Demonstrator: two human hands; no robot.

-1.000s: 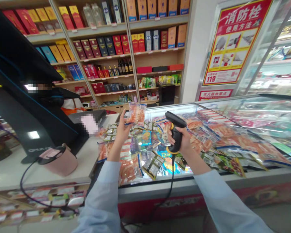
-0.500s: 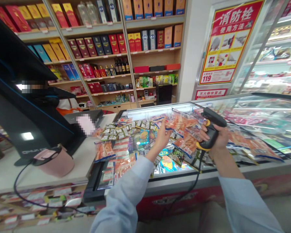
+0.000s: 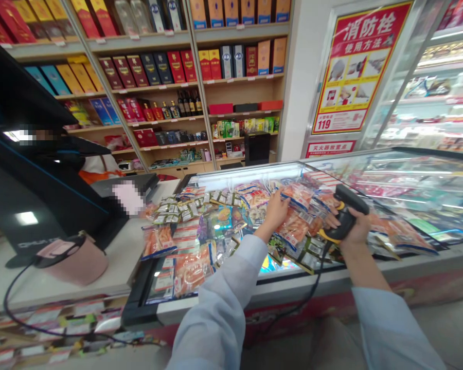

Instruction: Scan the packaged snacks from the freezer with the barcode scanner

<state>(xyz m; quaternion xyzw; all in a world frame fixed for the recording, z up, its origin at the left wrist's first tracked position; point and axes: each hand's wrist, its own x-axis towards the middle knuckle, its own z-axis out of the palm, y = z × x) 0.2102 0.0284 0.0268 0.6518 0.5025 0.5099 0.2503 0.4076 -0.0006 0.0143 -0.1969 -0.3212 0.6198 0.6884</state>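
My right hand (image 3: 357, 231) is wrapped round the handle of a black and yellow barcode scanner (image 3: 345, 216), held above the glass-topped freezer. A dark cable runs down from the handle. My left hand (image 3: 277, 211) reaches into the pile of food packets, its fingers closed at the blue edge of a clear packet with orange contents (image 3: 300, 195); the fingertips are partly hidden. Similar packets (image 3: 293, 226) lie below and right of it. Small green and silver sachets (image 3: 177, 210) lie to the left of this hand.
Packets cover much of the freezer lid (image 3: 165, 295). On the left, a white counter (image 3: 119, 267) carries a pink holder (image 3: 75, 259) and a dark checkout machine (image 3: 42, 195). Shelves of boxed bottles (image 3: 150, 69) stand behind, beside a red and yellow poster (image 3: 360, 72).
My left hand has moved right, from fingers apart over the packets to closed at a packet's edge. The scanner stays in my right hand. The view has shifted slightly.
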